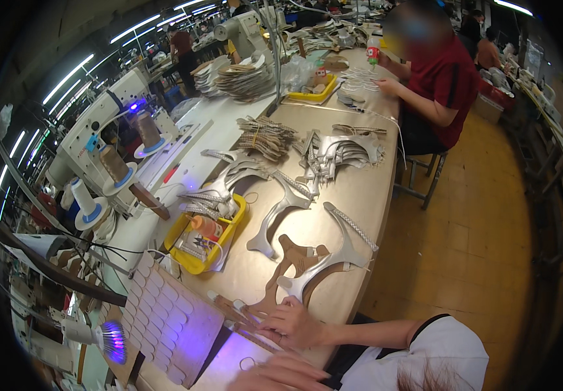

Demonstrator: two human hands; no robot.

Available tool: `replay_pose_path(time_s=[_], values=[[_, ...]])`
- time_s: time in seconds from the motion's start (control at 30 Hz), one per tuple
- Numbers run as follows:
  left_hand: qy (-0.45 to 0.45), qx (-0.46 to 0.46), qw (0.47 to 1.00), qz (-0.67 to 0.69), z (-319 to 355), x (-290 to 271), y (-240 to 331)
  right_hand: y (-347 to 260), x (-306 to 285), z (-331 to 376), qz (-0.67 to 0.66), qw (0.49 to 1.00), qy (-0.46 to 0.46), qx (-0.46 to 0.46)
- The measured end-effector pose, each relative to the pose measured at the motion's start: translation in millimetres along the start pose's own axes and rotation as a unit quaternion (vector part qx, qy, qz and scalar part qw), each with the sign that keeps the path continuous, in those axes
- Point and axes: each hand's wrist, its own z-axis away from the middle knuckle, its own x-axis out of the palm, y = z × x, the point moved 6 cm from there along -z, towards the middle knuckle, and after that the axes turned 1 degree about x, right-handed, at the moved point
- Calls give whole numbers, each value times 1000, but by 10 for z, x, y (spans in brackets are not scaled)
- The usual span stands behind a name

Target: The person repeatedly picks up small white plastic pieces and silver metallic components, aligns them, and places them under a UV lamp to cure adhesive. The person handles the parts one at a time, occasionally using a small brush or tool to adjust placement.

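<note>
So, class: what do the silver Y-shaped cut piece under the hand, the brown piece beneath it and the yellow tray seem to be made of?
Silver Y-shaped cut piece: probably metallic-coated synthetic leather; thin, flat, soft sheen.
Brown piece: looks like matte board or leather lining; dull, clean cut edges.
Yellow tray: likely moulded plastic; smooth, uniform colour, rounded rim.
Right hand rests at their lower ends.

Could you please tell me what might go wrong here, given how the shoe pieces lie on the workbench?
1. The silver Y-shaped shoe upper piece lies close to the edge of the tan workbench; a nudge might send it onto the floor.
2. The right hand presses the brown cut-out lining piece, which overlaps that silver piece, so sliding it could drag both out of line.
</note>
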Motion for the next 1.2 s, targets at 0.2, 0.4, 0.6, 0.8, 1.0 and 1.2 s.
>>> replay_pose_path(time_s=[0.2, 0.4, 0.6, 0.8, 1.0, 1.2], values=[[99, 15, 994, 51, -346, -135, 469, 27, -266, -83, 58, 998, 12, 26], [112, 21, 984, 135, -509, -56, 841, 28, -370, -90, 65, 997, 23, 27], [110, 62, 990, 59, -92, -318, 1168, 19, -330, -79, 50, 998, -13, 39], [51, 64, 996, -44, 508, -567, 1495, -7, -320, -110, 36, 998, -38, 42], [295, 30, 955, -6, 1157, -604, 477, 233, -492, -208, 102, 990, -58, 81], [171, -420, 634, -627, 1614, -492, -464, 461, -812, -290, 189, 973, -43, 129]])
